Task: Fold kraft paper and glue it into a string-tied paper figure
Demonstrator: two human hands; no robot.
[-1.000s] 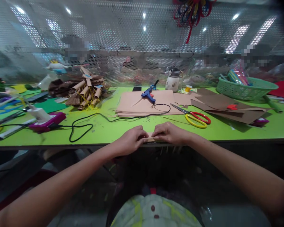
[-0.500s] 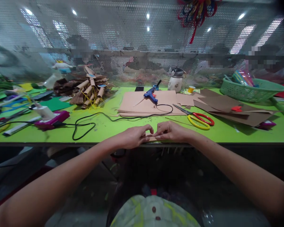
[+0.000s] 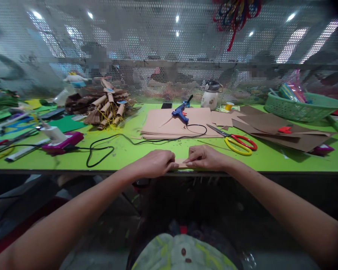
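Observation:
A small strip of tan paper (image 3: 181,164) lies at the front edge of the green table, between my two hands. My left hand (image 3: 157,164) is closed, its thumb and curled fingers gripping the strip's left end. At the right end, my right hand (image 3: 204,157) pinches the strip with thumb and fingertips. Most of the strip is hidden under the fingers. Beyond the hands, a blue glue gun (image 3: 180,112) rests on a stack of tan paper sheets (image 3: 154,123). Scissors (image 3: 236,144) with red and yellow handles lie to the right of the stack.
A black cord (image 3: 124,138) runs across the green table (image 3: 135,152) to a purple power strip (image 3: 63,144). Brown paper sheets (image 3: 264,125) and a green basket (image 3: 307,107) are on the right. Small paper brooms (image 3: 109,108) are heaped at left; a white jar (image 3: 210,98) stands behind.
The fingers of my left hand have curled down onto the strip. My hands are slightly farther apart, and more of the strip shows between them.

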